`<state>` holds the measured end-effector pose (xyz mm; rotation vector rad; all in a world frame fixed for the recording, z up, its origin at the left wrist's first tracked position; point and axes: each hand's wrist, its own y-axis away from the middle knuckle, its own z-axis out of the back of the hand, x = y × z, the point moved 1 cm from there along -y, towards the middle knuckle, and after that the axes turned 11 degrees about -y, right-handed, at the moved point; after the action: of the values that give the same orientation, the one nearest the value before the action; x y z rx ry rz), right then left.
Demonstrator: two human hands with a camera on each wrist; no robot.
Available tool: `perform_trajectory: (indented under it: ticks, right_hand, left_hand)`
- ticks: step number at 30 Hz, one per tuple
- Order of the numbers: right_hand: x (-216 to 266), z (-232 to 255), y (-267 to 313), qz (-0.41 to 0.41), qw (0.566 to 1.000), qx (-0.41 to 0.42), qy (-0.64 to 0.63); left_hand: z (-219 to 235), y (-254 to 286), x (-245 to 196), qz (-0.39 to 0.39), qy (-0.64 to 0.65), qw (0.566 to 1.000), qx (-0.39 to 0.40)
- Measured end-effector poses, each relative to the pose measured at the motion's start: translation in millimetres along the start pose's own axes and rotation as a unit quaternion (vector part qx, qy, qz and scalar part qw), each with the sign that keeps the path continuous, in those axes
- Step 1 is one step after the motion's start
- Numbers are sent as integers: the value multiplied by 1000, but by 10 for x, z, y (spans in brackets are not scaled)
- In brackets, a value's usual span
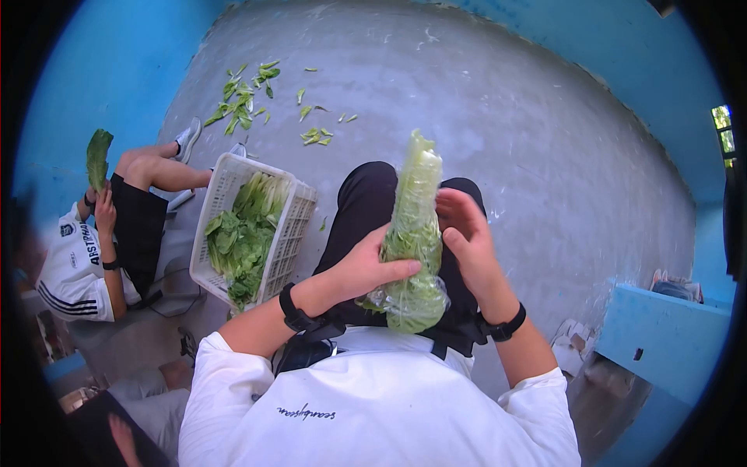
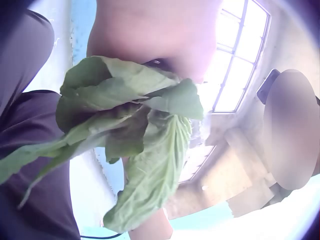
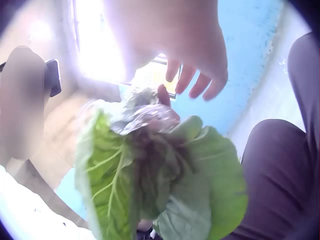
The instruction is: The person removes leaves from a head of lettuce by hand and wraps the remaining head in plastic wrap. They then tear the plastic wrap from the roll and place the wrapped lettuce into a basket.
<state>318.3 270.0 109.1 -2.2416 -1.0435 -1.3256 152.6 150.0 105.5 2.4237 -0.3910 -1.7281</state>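
Observation:
A long bundle of leafy greens [image 1: 414,226], partly covered in clear film, stands over the lap in the head view. My left hand [image 1: 372,265] grips its left side, thumb across the front. Just right of the bundle, my right hand [image 1: 470,241] has its fingers loosely bent and holds nothing. In the left wrist view loose leaves [image 2: 150,170] hang below the left hand [image 2: 155,35]. In the right wrist view the right hand [image 3: 185,45] is above the leaves [image 3: 200,180], fingers apart, with crumpled film [image 3: 145,117] on the bundle.
A white crate [image 1: 282,261] of greens [image 1: 245,233] stands left of my knees. Loose leaves [image 1: 240,101] lie on the floor [image 1: 373,70] beyond it. A seated person [image 1: 85,265] at the left holds up a leaf [image 1: 98,159]. A blue ledge [image 1: 661,331] is at the right.

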Motion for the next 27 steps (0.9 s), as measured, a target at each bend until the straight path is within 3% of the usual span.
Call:
perform_trajectory:
  ticks: [1, 3, 6, 9, 13, 16, 19, 20, 22, 24, 27]
  right_hand:
    - [6, 35, 58, 59, 991, -64, 103]
    - [100, 40, 180, 228, 926, -15, 301]
    - [300, -285, 265, 304, 805, 173, 480]
    - [181, -409, 276, 288, 742, 229, 561]
    - [250, -387, 257, 261, 775, 232, 526]
    - [265, -324, 245, 248, 826, 183, 472]
    - [190, -184, 141, 198, 912, 25, 358]
    - [154, -167, 109, 126, 951, -24, 280]
    - [173, -232, 9, 41, 991, -36, 122]
    - [193, -334, -28, -16, 999, -25, 14]
    - [190, -261, -71, -130, 991, 39, 7]
  left_hand:
    - [3, -2, -19, -11, -10, 999, -34]
    - [23, -51, 55, -30, -34, 996, -75]
    - [30, -67, 74, -2, -15, 993, -114]
    - [13, -72, 53, 38, 56, 991, -117]
    - [42, -67, 76, 37, 95, 989, -107]
    - [95, -32, 100, 28, 70, 993, -92]
    - [84, 7, 66, 23, 21, 996, -80]
    - [80, 20, 59, 13, 5, 997, -70]
    - [61, 41, 59, 2, -18, 999, -46]
    - [46, 56, 61, -4, -34, 999, -22]
    - [74, 69, 112, 17, -38, 998, 38]
